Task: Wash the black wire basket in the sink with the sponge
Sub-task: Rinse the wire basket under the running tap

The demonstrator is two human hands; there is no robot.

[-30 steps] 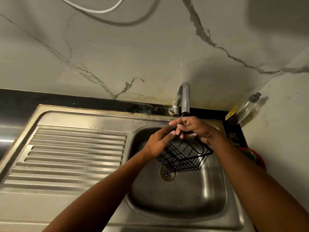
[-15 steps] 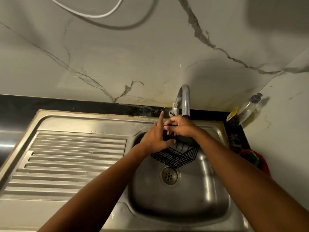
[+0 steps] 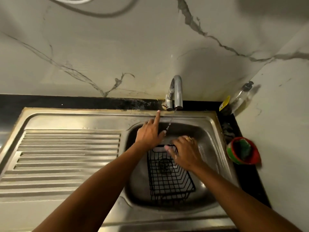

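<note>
Head camera looks steeply down, close over the sink (image 3: 215, 124).

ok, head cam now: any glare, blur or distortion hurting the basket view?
Head view: dim, warm light; wide-angle bows the sink rim; glare streaks inside it beside the right hand; basket wires crisp; the hand's fingers slightly smeared; bottle throws a hard shadow.
</note>
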